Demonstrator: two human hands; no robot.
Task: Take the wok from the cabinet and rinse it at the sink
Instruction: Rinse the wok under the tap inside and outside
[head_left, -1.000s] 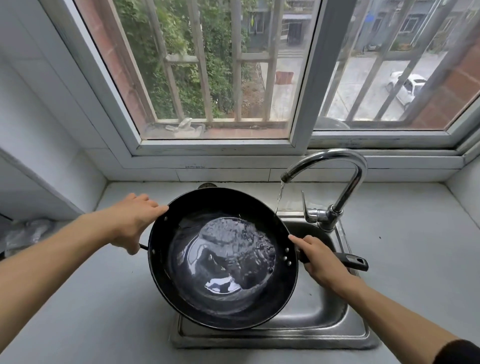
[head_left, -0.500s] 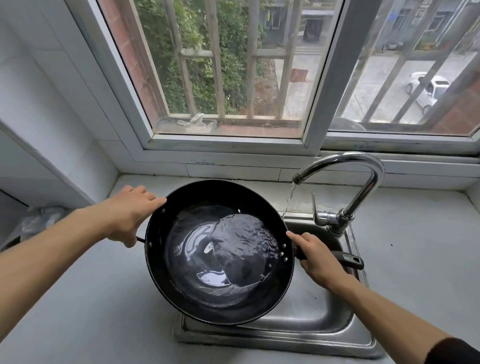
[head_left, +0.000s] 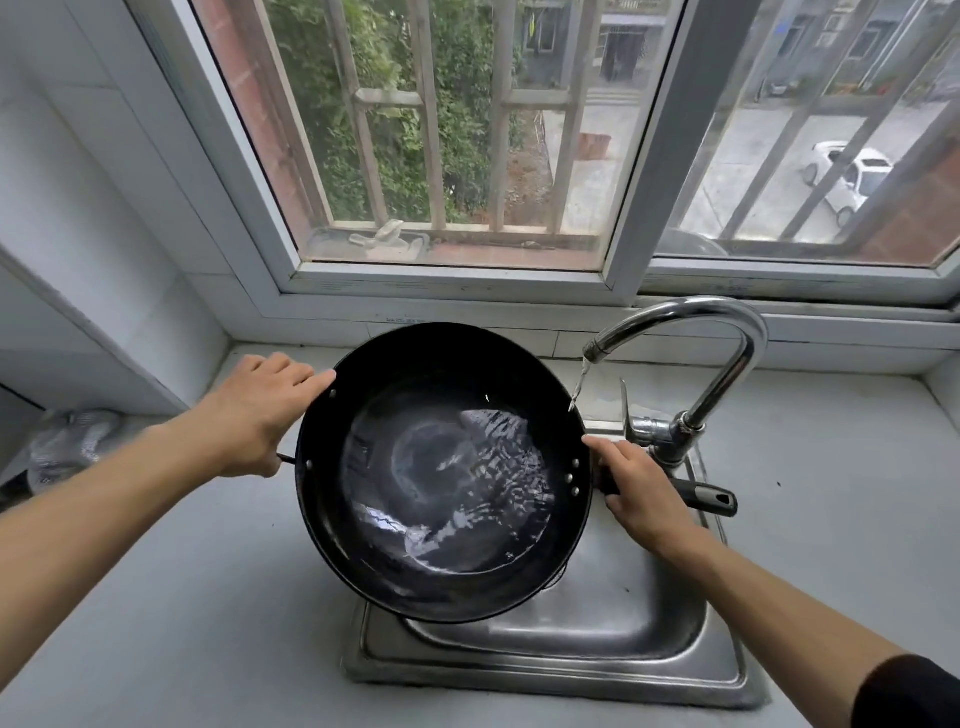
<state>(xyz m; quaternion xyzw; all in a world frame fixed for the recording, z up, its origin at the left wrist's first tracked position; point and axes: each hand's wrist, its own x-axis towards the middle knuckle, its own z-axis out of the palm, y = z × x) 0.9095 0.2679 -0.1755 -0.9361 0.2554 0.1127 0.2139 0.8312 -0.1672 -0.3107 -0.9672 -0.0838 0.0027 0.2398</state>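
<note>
Both arms reach forward over the counter. Left hand grips the wok at its small left helper handle, fingers draped over the rim. Right hand is curled round the long black handle close to the rim. One wok, held over the steel sink, water pooled inside. One tap running, thin stream landing at the wok's right edge. One white car outside the window.
</note>
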